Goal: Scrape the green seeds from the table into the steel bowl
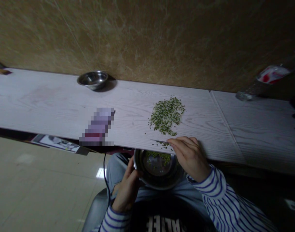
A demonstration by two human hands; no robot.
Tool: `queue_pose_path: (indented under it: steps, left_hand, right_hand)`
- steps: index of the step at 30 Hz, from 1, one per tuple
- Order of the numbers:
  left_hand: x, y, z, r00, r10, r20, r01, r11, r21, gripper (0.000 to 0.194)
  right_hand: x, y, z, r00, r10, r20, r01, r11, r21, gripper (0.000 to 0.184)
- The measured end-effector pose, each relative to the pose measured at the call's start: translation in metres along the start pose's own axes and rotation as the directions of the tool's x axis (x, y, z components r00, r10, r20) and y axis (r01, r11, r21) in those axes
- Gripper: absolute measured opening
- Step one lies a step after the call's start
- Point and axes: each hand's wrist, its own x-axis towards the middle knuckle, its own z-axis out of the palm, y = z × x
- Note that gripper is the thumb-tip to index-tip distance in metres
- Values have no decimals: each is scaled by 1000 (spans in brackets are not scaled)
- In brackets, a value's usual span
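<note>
My left hand (128, 187) grips the rim of a steel bowl (159, 184), which sits over my lap just below the table's front edge. Green beans (164, 158), small like mung beans, lie in the bowl. At the table edge, my right hand (189, 156) is closed on a thin, pointed grey tool (159, 140); its exact kind is hard to make out. A few beans lie beside and under the tool, near the bowl's far rim. Beyond my right hand, a loose patch of the same beans (167, 115) is spread on the white wood-grain table (130, 106).
A second steel bowl (93, 80) stands by the wall at the back left. A blurred-out phone-like object (99, 125) lies left of the beans. Toward the right stands a clear plastic bottle (265, 80). A black cable (104, 170) hangs below the table edge.
</note>
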Motion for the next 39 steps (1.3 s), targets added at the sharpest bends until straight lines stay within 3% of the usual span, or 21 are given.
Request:
queue_pose_path:
  steps: [13, 20, 28, 39]
  left_hand:
    - [-5, 1, 12, 999, -22, 32, 23, 1000, -11, 79]
    - [-7, -3, 20, 999, -14, 29, 14, 1000, -16, 76]
    - [-11, -5, 26, 1000, -15, 23, 16, 999, -36, 78]
    - [-14, 0, 23, 999, -21, 47, 23, 998, -57, 77]
  right_hand:
    - [-12, 4, -15, 997, -57, 53, 51, 992, 118, 19]
    - [-34, 14, -21, 992, 96, -85, -106, 986, -125, 19]
    - [-42, -17, -10, 984, 82, -156, -109, 979, -170, 24]
    - [-39, -45, -4, 990, 54, -132, -60, 997, -44, 32]
